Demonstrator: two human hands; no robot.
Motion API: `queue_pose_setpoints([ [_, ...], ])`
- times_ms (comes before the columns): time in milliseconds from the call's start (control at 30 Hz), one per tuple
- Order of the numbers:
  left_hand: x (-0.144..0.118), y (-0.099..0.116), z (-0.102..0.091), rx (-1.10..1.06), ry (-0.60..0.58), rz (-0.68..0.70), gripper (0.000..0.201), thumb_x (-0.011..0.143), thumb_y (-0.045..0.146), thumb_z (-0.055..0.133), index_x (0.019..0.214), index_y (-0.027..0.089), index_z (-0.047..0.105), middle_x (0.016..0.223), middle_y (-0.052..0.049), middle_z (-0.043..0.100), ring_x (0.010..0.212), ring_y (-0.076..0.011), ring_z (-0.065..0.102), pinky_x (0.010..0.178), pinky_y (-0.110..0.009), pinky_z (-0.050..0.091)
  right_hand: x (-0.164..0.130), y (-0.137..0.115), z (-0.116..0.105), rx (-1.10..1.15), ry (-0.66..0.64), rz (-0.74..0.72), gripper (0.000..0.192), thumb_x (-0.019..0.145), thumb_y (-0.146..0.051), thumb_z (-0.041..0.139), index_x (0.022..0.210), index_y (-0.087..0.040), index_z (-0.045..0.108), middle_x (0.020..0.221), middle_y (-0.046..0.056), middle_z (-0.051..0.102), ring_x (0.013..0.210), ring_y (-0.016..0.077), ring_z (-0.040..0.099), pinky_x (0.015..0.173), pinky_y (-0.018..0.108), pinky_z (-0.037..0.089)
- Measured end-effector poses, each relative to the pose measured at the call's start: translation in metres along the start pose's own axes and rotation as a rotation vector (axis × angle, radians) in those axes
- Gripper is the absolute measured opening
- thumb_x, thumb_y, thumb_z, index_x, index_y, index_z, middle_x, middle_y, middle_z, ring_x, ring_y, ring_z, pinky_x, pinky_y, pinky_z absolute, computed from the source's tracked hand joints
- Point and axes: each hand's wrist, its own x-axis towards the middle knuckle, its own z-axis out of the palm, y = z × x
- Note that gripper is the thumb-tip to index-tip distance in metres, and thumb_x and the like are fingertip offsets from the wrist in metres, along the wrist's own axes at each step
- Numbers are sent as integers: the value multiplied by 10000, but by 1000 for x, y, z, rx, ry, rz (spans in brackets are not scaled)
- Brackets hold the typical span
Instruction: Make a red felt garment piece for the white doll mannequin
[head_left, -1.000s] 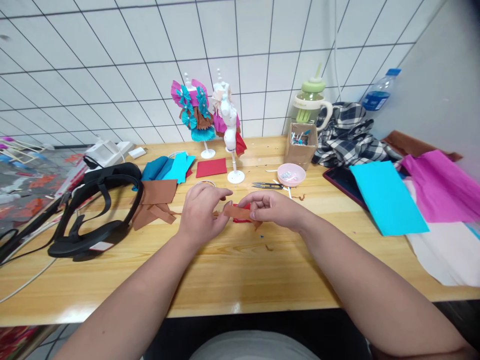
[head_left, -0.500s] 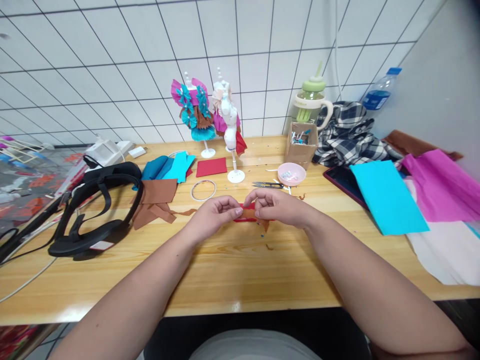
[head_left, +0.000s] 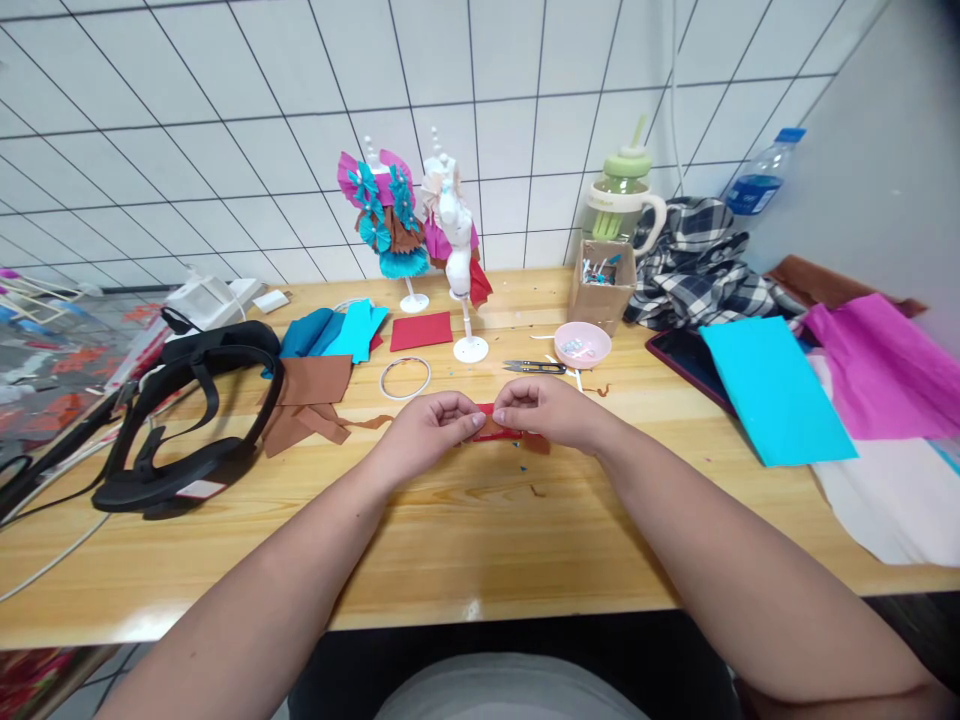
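My left hand (head_left: 435,425) and my right hand (head_left: 551,413) face each other low over the table, thumbs against fingertips. Both pinch a narrow brown crepe-paper strip (head_left: 535,444), whose loose end shows under my right hand. A small red piece (head_left: 486,409) lies with the strip between my fingers; my hands partly hide it. Just beyond my right hand are black thread snips (head_left: 536,367) and a pink dish (head_left: 583,345) of small bits. A silver ring (head_left: 405,378) lies beyond my left hand.
Two miniature dress forms, one in ruffled paper (head_left: 386,215) and one white (head_left: 457,235), stand at the back. Brown paper pieces (head_left: 307,385) and a black headset (head_left: 187,420) lie left. To the right are a cardboard box (head_left: 602,285) and a turquoise sheet (head_left: 776,390).
My right hand has shifted slightly left, closer to my left hand. Less of the brown strip shows between my fingers, and its loose end has swung to the right.
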Motion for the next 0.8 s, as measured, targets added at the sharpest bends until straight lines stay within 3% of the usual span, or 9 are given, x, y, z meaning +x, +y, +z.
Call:
queue_pose_setpoints([
  [133,3,-8,-7,254,81,34,331,803,496,612,763,173,669,675,-7,634,614,-141,540,571,-260,407,0,-2,1,-116,55,78,127,778,-306,627,737,-196,580,557,-51,484,473,96,426,447,226,366],
  [233,11,-20,-15,552,209,304,244,857,394,577,819,204,726,836,-42,681,790,-189,592,738,-335,451,1,1,1,-254,94,76,109,769,-280,624,712,-187,613,563,-45,503,495,93,414,465,223,324],
  [333,20,-33,-21,766,146,486,166,844,311,606,892,260,756,960,-52,675,929,-219,584,871,-399,422,4,6,2,-308,87,57,115,750,-282,635,702,-179,648,605,-30,571,568,104,472,525,228,336],
  [467,24,-42,-23,828,58,411,119,802,317,655,865,264,742,984,-42,653,964,-227,575,901,-407,419,6,9,8,-309,77,72,135,741,-305,640,720,-177,677,638,-25,602,611,114,501,563,234,361],
  [600,22,-41,-23,816,87,340,136,776,341,687,869,255,735,1007,-51,652,981,-237,576,920,-423,420,7,9,12,-332,78,67,175,714,-350,677,708,-176,694,633,-21,605,602,114,492,553,237,354],
  [700,21,-37,-24,732,123,353,188,786,353,676,934,249,730,1026,-57,660,1000,-236,580,940,-427,424,8,11,11,-314,59,48,191,712,-364,678,711,-174,698,614,-29,596,581,109,483,538,235,345],
  [800,19,-29,-24,615,161,372,186,827,371,628,856,217,729,962,-62,672,959,-224,593,914,-409,450,9,14,8,-241,65,4,198,719,-362,670,736,-167,697,661,-18,629,620,116,514,573,237,368],
])
